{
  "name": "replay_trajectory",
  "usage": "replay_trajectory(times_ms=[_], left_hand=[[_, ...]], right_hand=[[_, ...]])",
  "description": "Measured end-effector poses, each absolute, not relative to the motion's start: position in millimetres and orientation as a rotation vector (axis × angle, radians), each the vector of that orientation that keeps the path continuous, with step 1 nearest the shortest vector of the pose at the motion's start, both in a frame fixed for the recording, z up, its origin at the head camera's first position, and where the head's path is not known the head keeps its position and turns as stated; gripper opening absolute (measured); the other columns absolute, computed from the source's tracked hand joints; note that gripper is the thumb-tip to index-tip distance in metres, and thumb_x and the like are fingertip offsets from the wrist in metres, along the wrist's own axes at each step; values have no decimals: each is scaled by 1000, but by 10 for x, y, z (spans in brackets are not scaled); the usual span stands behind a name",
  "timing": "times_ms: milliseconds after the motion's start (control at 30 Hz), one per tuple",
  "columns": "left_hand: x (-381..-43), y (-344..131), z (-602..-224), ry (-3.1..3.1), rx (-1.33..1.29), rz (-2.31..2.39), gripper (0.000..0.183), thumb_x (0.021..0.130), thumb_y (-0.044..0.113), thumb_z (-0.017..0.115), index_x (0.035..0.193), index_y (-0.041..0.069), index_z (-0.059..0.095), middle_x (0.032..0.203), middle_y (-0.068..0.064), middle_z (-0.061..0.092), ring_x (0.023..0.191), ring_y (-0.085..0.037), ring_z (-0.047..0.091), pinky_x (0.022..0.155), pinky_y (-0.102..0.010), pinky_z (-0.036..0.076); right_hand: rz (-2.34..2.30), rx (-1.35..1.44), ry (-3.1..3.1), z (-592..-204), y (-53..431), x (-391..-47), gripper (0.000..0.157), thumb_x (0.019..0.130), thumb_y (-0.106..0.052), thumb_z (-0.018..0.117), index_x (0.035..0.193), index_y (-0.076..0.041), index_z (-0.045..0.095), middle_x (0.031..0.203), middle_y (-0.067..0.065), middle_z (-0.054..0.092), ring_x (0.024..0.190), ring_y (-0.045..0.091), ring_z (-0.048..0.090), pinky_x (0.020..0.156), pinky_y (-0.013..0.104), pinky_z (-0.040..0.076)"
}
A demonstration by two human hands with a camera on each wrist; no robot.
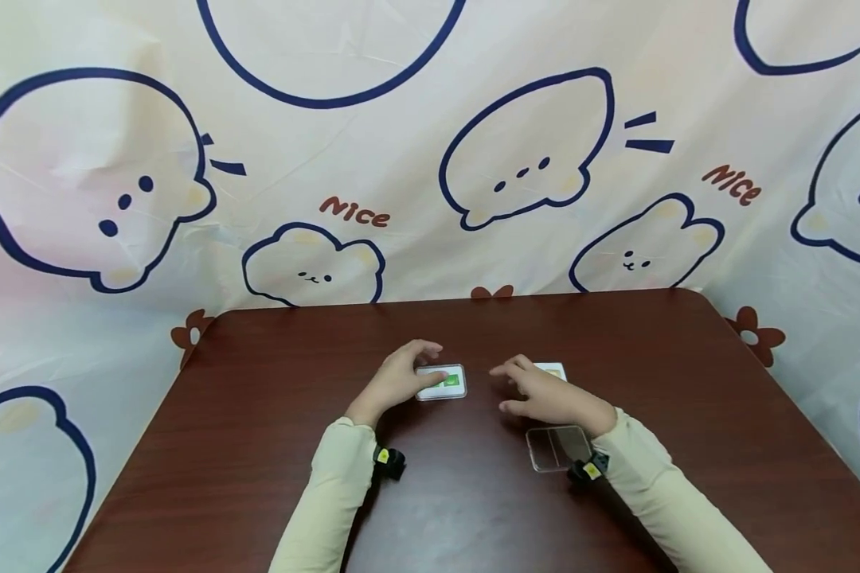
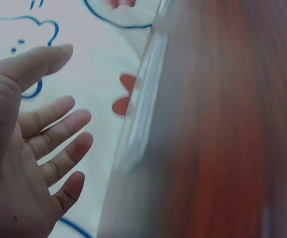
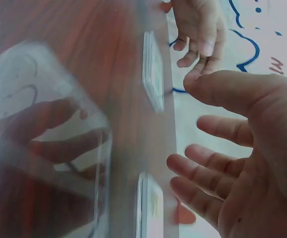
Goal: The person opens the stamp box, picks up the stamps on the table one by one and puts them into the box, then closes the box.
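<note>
My left hand (image 1: 397, 378) hovers around a small flat clear case (image 1: 459, 383) with a white and green face, its thumb over the left part. In the left wrist view the fingers are spread and relaxed, apart from the case (image 2: 146, 106). Right of it my right hand (image 1: 546, 394) is held above the table with loosely bent fingers, gripping nothing. A second flat white-faced piece (image 1: 555, 370) lies just behind that hand, partly hidden by it. Close to the right wrist is a transparent plastic cover (image 1: 545, 452), with a line across it.
Both hands are over a dark brown wooden table (image 1: 272, 446) with rounded far corners. A pale cloth (image 1: 416, 151) printed with blue cartoon outlines hangs behind and beside it. Small black cameras (image 1: 390, 463) are strapped to the wrists.
</note>
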State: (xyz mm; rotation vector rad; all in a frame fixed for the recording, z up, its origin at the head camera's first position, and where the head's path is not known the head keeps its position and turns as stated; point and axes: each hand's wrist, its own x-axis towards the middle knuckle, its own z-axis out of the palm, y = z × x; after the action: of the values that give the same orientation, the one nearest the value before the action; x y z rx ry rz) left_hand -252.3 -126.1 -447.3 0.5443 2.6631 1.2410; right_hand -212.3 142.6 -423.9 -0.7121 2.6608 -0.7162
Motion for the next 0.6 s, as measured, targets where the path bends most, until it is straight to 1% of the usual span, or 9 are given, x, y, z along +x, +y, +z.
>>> replay_trajectory(times_ms=[100,233,367,467,533,600], left_hand=[[-2520,-1066,-4428,2598,593,1272,56,86,40,72,133,15,56,125,-3,61,117,-23,55,98,-45,46],[-2537,-768,-4382,2552,668,1258,62,83,45,73,134,17,54,126,-3,60,117,-22,56,97,-44,46],[-2562,-495,-4354,2563,716,1189,63,80,47,75,133,18,56,116,-1,60,104,-18,56,86,-38,47],[-2586,-331,-4363,2599,733,1084,64,78,46,77,132,19,56,107,0,58,93,-16,52,79,-33,44],[-2603,-245,-4376,2616,742,1008,66,77,47,78,132,18,56,105,0,57,90,-15,52,78,-32,43],[-2623,-174,-4406,2626,748,939,67,77,48,78,133,19,56,106,0,57,91,-14,52,80,-31,43]], right_hand=[[-727,-692,2667,-4261,1633,-2022,48,93,-27,65,134,-7,52,132,15,46,118,29,55,94,46,48],[-729,-690,2669,-4274,1899,-1888,51,89,-33,69,131,-7,54,134,16,47,123,31,51,98,50,44],[-699,-713,2692,-4295,2137,-1737,53,84,-35,74,125,-7,57,124,13,52,113,28,51,92,45,45],[-656,-693,2714,-4330,2267,-1628,56,79,-37,79,122,-9,58,116,8,52,105,24,50,86,41,44],[-634,-673,2716,-4357,2327,-1569,59,76,-38,80,123,-10,57,115,6,50,104,24,48,85,42,42],[-611,-674,2731,-4384,2367,-1522,61,75,-39,81,123,-10,57,115,6,50,104,24,48,85,43,41]])
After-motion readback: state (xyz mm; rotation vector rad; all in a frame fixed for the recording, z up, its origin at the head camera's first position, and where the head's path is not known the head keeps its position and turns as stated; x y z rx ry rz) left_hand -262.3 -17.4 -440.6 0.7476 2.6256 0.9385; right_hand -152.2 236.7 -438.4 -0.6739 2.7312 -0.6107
